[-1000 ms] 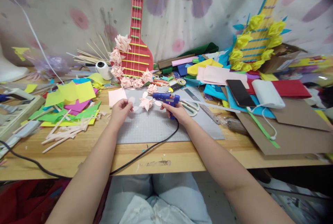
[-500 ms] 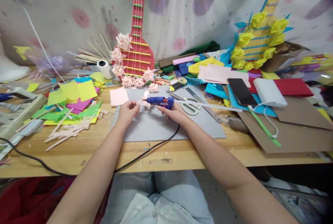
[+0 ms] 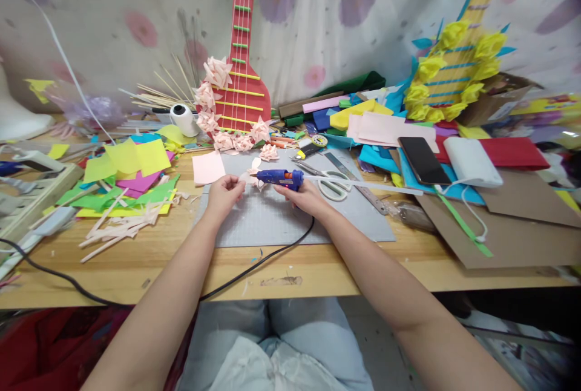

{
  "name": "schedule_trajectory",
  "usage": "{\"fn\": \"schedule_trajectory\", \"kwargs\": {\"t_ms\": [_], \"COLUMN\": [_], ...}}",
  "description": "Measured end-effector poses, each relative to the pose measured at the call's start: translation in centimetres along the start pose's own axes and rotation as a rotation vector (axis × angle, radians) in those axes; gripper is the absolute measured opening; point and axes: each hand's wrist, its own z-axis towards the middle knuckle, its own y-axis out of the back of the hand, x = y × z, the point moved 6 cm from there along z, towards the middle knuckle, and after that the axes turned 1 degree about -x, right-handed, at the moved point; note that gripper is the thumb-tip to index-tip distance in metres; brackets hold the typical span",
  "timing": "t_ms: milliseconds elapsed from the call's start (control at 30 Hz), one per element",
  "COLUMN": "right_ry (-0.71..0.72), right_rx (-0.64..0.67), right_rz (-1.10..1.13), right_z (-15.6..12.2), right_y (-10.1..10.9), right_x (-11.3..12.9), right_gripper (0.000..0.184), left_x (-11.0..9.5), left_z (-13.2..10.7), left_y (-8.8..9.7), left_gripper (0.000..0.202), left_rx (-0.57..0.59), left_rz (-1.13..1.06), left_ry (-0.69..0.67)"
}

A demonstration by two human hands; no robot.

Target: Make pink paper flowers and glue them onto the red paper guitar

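Note:
My right hand [image 3: 305, 197] grips a blue hot glue gun [image 3: 279, 178] over a grey cutting mat [image 3: 290, 215], with its nozzle pointing left. My left hand [image 3: 223, 194] pinches a small pale pink paper piece [image 3: 236, 180] right at the nozzle tip. The gun's black cord [image 3: 267, 255] trails off the table's front edge. A pink paper flower [image 3: 254, 168] lies just behind the nozzle.
A red paper guitar [image 3: 242, 82] edged with pink flowers leans on the back wall, and a yellow-flowered one [image 3: 454, 76] stands at right. Scissors [image 3: 329, 184], a metal ruler [image 3: 358, 188], a phone [image 3: 420, 160], coloured paper heaps [image 3: 127, 179] and brown card [image 3: 512, 227] crowd the wooden table [image 3: 318, 270].
The glue gun has moved left, its nozzle closing in on the pink piece held by my left hand. In the last half second both hands have barely moved.

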Motion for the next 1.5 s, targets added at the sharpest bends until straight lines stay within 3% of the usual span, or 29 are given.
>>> {"fn": "schedule_trajectory", "kwargs": {"t_ms": [567,1033,1500], "right_ry": [-0.010,0.011,0.026], "right_rx": [-0.009,0.000,-0.002], "right_rz": [0.015,-0.023,-0.058], "right_z": [-0.20,-0.42,-0.40], "right_y": [-0.16,-0.02,-0.03], "right_x": [0.49,0.65,0.40], "right_gripper": [0.049,0.048,0.048], "left_x": [0.37,-0.17,0.13], "left_z": [0.07,-0.19,0.01], "left_y": [-0.13,-0.03,0.10], "left_gripper": [0.020,0.022,0.020], "left_rx": [0.005,-0.007,-0.013], "left_rz": [0.090,0.023,-0.006], "left_ry": [-0.092,0.006,0.012]}}
